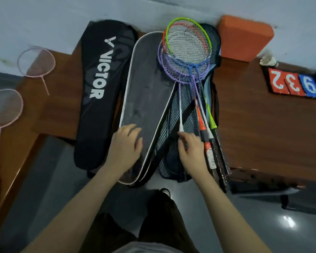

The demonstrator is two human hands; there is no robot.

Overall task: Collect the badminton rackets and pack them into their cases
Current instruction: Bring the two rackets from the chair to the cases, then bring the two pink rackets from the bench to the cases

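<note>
L hand [125, 143] lies flat on the grey case [146, 99], fingers spread, palm pressing the flap near its narrow end. Not gripping anything.

R hand [191, 150] is at the handle end of the racket stack [186, 52]; grip = fingers curled, seemingly pinching the white shaft [181, 114] where it meets its handle. Contact partly hidden by fingers, so not 100% sure which handle is held.

Stack: approx 5 rackets (green, orange, white, blue, purple frames), heads overlapping, lying on the mesh case [173, 114] at surface [263, 125] mid-right. Handles fan out and overhang the near edge. Black case [102, 88] lies left of the grey one, closed. Two pink rackets [36, 61] well apart on far left, uncollected.

Risks, as judged from here:
- Pulling one shaft could drag the rest; frames are interlocked, strings may snag.
- Handles overhang the edge, so a nudge could tip the stack to the floor.
- Mesh may catch frame or handle ends during lift.
- Grey flap held only by L palm; if released it may flop back and block entry.
- Too many rackets for one case, prob. needs a split; forcing could bend a frame.
- Pink pair easy to forget.

Also on surface: orange block [244, 37], number cards [294, 83], shuttlecock [268, 61] at far right.
</note>
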